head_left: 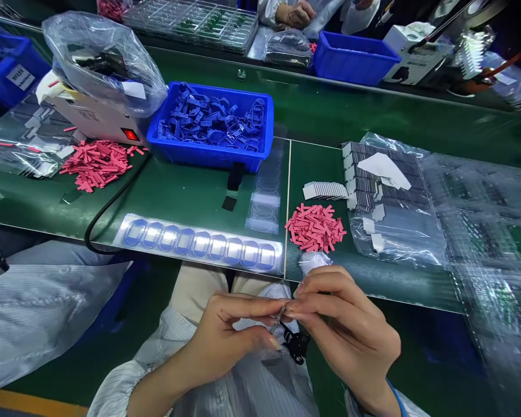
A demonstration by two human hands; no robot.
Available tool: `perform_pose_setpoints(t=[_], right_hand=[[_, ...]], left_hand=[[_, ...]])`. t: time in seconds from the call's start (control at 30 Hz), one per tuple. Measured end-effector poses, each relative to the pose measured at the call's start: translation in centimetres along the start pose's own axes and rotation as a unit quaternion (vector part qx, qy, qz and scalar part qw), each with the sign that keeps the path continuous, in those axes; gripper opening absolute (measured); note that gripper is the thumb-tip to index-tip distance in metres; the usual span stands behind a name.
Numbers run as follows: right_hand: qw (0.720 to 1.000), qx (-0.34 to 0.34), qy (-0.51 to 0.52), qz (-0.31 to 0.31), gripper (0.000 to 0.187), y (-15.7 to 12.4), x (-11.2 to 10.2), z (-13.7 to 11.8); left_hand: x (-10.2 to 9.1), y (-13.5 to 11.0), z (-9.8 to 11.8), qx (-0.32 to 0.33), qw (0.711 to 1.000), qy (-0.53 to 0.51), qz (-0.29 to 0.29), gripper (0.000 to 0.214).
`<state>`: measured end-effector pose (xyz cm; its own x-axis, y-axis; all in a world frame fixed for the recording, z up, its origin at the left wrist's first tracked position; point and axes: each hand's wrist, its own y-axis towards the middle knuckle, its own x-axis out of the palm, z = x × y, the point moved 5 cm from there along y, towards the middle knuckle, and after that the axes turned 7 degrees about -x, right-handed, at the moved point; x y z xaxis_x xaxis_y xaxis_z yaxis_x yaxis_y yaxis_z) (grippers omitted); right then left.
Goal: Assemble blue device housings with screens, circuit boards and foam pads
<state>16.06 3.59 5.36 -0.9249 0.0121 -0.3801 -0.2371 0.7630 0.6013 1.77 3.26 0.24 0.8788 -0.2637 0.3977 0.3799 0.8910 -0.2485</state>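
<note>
1. Black plastic part sits just below both hands, off the bench, above the person's lap; fingers partly hide its shape.
2. Metal piece, thin and slanted, runs from the fingertips down to the part and appears joined to it. Its exact type cannot be confirmed.
3. Left hand: curled, with thumb and fingers grasping the metal piece from the lower left.
4. Right hand: fingers closed around the piece's upper end, their tips almost meeting those of the left hand.
5. Clear plastic scrap lies on the bench edge, just beyond the right hand.
6. Pink strips form a loose pile beyond the scrap, beside white pads in a neat stack.
7. Clear bag holding grey pieces lies right of the pads.
8. Blue-ringed sheet lies along the green bench, left of the pink pile.
9. Blue bin of blue frames stands beyond the sheet.
10. Co-worker's hands show at the far side of the bench.
</note>
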Motion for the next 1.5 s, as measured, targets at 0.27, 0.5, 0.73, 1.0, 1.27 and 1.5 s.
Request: perform_pose_setpoints(t=[0.27, 0.5, 0.73, 1.0, 1.27, 1.5], right_hand=[[1.000, 0.003, 0.009, 0.003, 0.021, -0.4, 0.1, 0.1], [1.000, -0.011, 0.014, 0.023, 0.025, -0.8, -0.2, -0.1], [1.000, -0.019, 0.007, 0.018, 0.023, -0.7, -0.2, 0.1], [0.999, -0.008, 0.044, -0.024, 0.017, -0.6, -0.2, 0.7], [0.997, -0.041, -0.056, -0.024, 0.013, -1.0, 0.2, 0.6], [0.988, 0.089, -0.120, 0.025, 0.012, -3.7, -1.9, 1.4]], left_hand=[[0.1, -0.2, 0.2, 0.010, 1.000, 0.024, 0.005, 0.030], [0.4, -0.2, 0.0, -0.004, 1.000, 0.007, -0.006, 0.030], [0.6, -0.2, 0.3, 0.018, 1.000, 0.017, -0.016, 0.034], [0.7, -0.3, 1.5, 0.092, 0.991, 0.098, -0.027, 0.049], [0.7, -0.2, 0.2, 0.032, 0.997, 0.065, 0.037, 0.038], [-0.5, 0.2, -1.5, -0.032, 0.977, -0.131, 0.167, 0.028]])
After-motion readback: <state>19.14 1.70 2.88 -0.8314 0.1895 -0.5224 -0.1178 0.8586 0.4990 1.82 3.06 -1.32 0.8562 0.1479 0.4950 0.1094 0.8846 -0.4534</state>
